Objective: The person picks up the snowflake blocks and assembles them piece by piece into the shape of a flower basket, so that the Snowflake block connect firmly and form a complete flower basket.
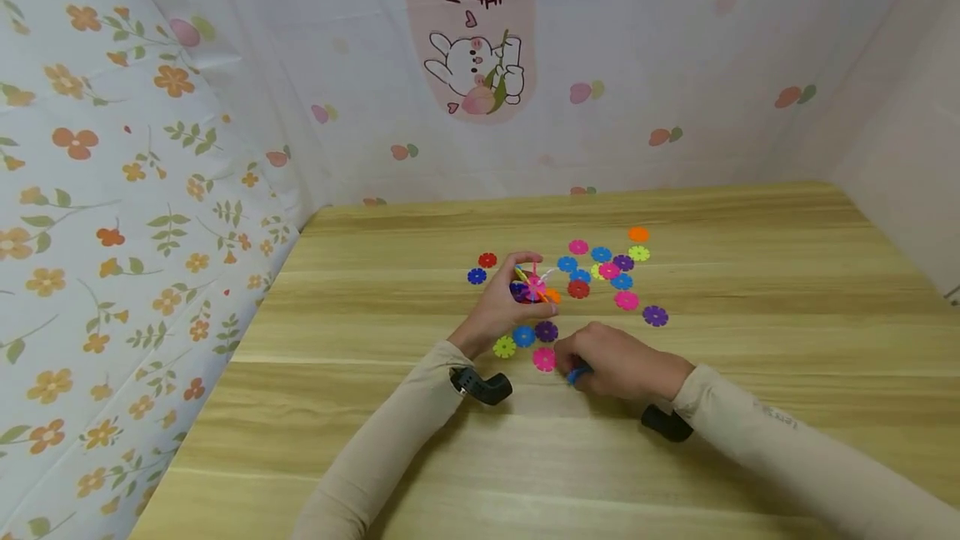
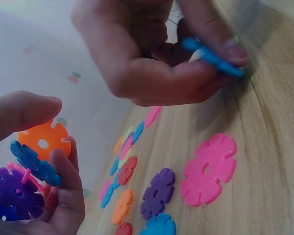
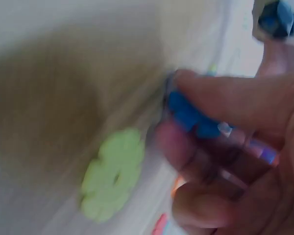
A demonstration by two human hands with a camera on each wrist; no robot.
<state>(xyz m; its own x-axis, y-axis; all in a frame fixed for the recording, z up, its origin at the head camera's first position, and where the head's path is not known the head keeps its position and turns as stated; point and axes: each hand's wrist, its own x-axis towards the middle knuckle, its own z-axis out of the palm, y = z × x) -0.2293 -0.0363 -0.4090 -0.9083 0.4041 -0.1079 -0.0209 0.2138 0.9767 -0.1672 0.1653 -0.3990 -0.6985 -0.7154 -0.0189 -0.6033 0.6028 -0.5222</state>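
One blue disc [image 1: 579,372], pinched by the right hand [image 1: 618,361], sits at five o'clock from the disc cluster [image 1: 535,287] the left hand [image 1: 497,308] holds; its edge runs ten-to-four in the left-wrist view.

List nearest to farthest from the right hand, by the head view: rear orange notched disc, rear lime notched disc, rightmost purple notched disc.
From the right hand:
1. Purple notched disc: just beyond the hand, rightmost.
2. Lime notched disc: farther back.
3. Orange notched disc: right behind the lime one.
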